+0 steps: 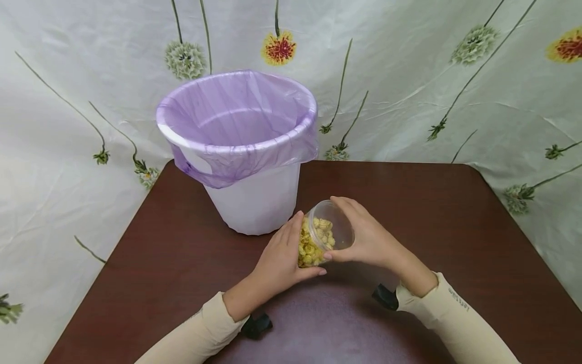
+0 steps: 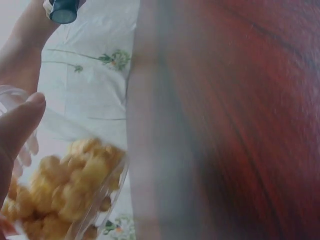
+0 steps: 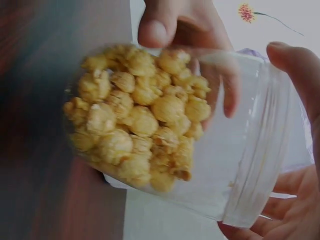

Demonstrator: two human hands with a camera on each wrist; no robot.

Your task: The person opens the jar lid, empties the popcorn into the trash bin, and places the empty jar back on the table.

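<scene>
A clear plastic jar of yellow popcorn (image 1: 310, 251) is tilted above the table, in front of a white bin. My left hand (image 1: 281, 253) holds the jar's body from the left, its thumb along the lower side. At the jar's ridged, see-through end (image 3: 255, 145), my right hand (image 1: 367, 233) grips with thumb and fingers spread around it. Through the wall in the right wrist view, popcorn (image 3: 135, 112) fills the end away from the right hand. The left wrist view catches the popcorn (image 2: 70, 187) blurred, beside the left thumb (image 2: 22, 120).
The white bin (image 1: 254, 202) stands at the table's back left, lined with a purple bag (image 1: 245, 162) folded over its rim. The dark brown wooden table (image 1: 418, 202) meets a flower-patterned cloth (image 1: 400, 76) behind. A dark strap piece hangs below each sleeve cuff.
</scene>
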